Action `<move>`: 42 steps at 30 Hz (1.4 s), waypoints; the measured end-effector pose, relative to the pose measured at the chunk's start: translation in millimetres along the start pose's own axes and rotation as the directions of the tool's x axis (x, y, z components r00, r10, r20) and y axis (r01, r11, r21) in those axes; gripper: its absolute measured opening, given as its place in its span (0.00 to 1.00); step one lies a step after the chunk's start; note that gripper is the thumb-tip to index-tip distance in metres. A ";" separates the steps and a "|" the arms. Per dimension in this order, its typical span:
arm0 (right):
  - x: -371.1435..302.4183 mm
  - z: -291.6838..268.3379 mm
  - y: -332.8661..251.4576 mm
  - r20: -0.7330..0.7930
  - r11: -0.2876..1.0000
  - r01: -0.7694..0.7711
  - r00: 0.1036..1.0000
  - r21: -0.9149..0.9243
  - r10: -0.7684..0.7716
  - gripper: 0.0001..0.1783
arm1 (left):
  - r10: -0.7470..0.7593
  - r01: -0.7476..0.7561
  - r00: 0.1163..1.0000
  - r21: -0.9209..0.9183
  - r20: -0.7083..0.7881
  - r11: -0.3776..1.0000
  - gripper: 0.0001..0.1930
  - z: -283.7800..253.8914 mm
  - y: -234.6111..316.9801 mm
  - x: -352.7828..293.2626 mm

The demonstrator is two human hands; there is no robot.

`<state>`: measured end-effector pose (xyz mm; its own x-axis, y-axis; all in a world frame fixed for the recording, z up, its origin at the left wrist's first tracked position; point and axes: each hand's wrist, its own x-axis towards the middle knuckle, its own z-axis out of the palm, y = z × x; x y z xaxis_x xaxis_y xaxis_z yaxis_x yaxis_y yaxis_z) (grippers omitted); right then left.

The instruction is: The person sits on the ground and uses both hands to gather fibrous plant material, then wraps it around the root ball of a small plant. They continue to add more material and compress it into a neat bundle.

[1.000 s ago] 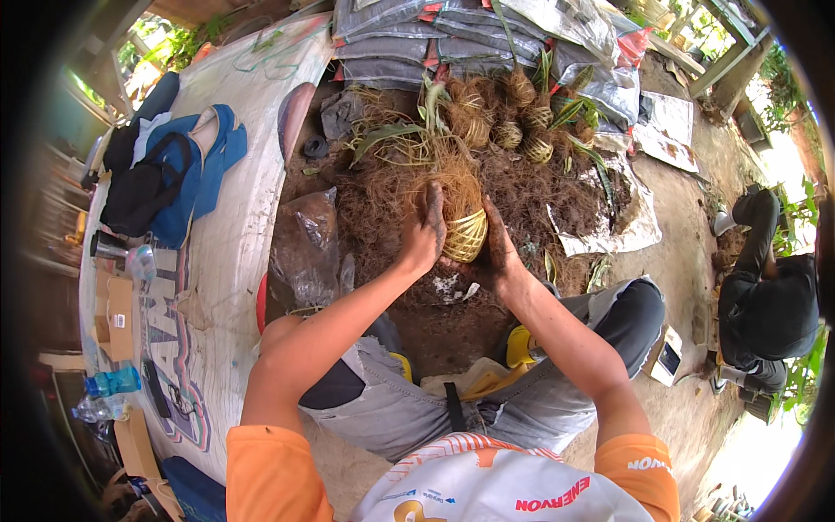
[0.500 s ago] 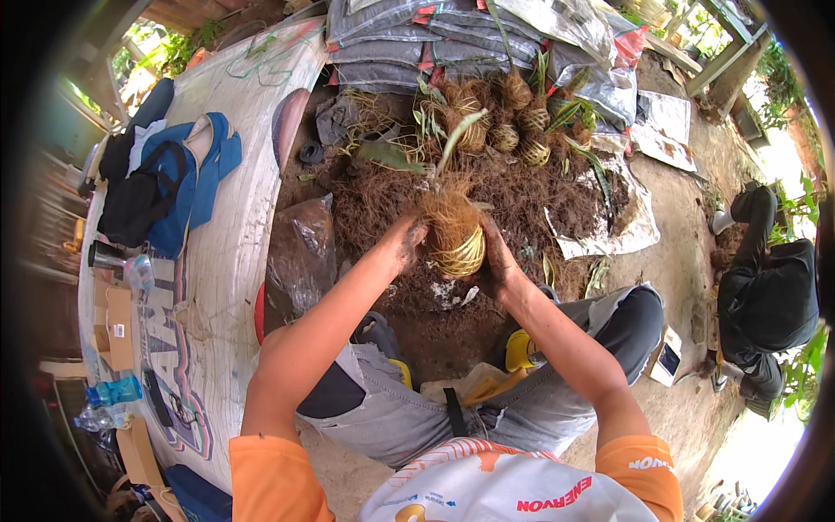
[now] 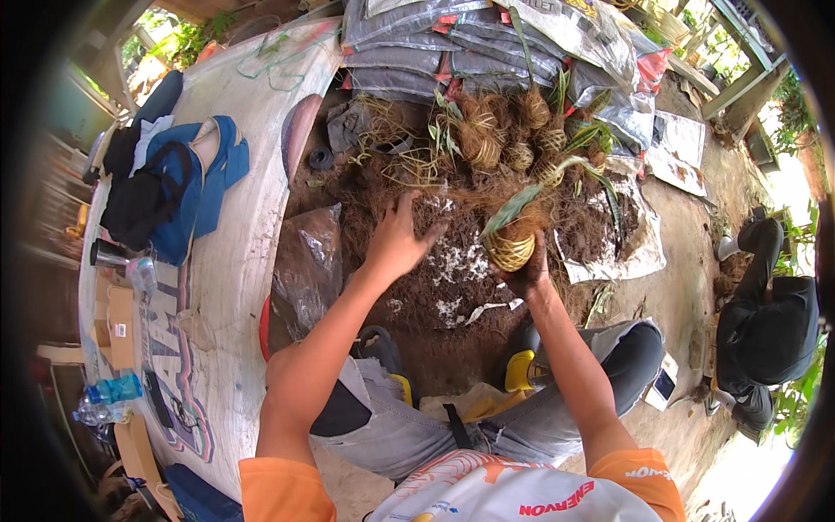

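My right hand (image 3: 532, 277) is closed round the lower side of a fibre-covered plant ball (image 3: 510, 249). Yellow strips wrap the ball, and loose brown fibre sticks out on top. A long green leaf (image 3: 515, 211) rises from it, tilted up and to the right. To the left, my left hand (image 3: 400, 242) is apart from the ball, fingers spread over the brown fibre and soil (image 3: 365, 204). Nothing shows in its grasp. Beyond both hands lies a pile of similar wrapped plant balls (image 3: 481, 139), several with leaves standing up.
Stacked grey sacks (image 3: 391, 59) stand behind the pile. A clear plastic bag (image 3: 306, 261) lies left of the soil, and a white sheet (image 3: 609, 264) lies right. A long pale board (image 3: 239, 226) at left bears a blue bag (image 3: 211, 187). A person in dark clothes (image 3: 770, 322) is at far right.
Both hands held the plant ball together before. My left hand has let go and moved up and left; my right hand has carried the ball to the right, uncovering white-flecked soil.
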<state>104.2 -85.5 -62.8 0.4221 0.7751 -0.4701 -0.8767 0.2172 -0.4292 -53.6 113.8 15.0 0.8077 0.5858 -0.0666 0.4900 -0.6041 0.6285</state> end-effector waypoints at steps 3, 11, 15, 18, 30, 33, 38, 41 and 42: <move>22.5 -21.1 -16.8 -0.123 0.999 0.031 0.992 -0.029 -0.034 0.32 | 0.010 -0.065 0.984 0.306 0.177 0.950 0.37 -11.3 11.8 -8.3; 126.4 -43.9 -53.7 -0.227 0.996 0.086 0.970 -0.010 -0.086 0.30 | -0.095 -0.188 0.783 0.379 0.615 0.906 0.33 0.6 16.2 -5.9; 203.3 -20.5 -105.9 -0.016 0.997 0.043 0.999 -0.068 -0.044 0.29 | 0.024 -0.208 0.866 0.316 0.499 0.926 0.30 -1.3 17.6 -2.9; 276.3 -5.3 -150.9 0.066 0.993 0.048 0.997 -0.109 -0.041 0.29 | 0.011 -0.188 0.878 0.322 0.479 0.928 0.29 -7.8 16.8 -5.3; 369.5 46.2 -209.9 -0.283 0.970 0.097 0.959 0.222 -0.031 0.35 | -0.120 -0.069 0.889 0.387 0.443 0.919 0.27 -32.6 20.8 -3.7; 358.1 64.0 -200.6 -0.310 0.912 0.142 0.951 0.386 -0.017 0.28 | -0.134 -0.056 0.889 0.394 0.438 0.918 0.27 -33.8 19.8 -4.1; 342.7 62.3 -200.2 -0.288 0.962 0.113 0.957 0.250 -0.037 0.26 | -0.114 -0.078 0.892 0.398 0.438 0.914 0.28 -38.6 21.6 -7.2; 325.8 48.5 -209.8 -0.268 0.998 0.066 0.962 0.017 -0.059 0.25 | -0.090 -0.083 0.898 0.366 0.430 0.927 0.29 -41.0 23.6 -9.0; 316.5 42.1 -214.4 -0.259 0.995 0.050 0.963 -0.085 -0.071 0.25 | -0.087 -0.089 0.895 0.366 0.437 0.926 0.29 -41.4 24.8 -8.7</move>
<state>416.0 138.2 -87.2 0.5286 0.5773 -0.6223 -0.8315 0.2048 -0.5163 -62.0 116.0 63.2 0.8239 0.3407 -0.4528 0.5020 -0.8095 0.3043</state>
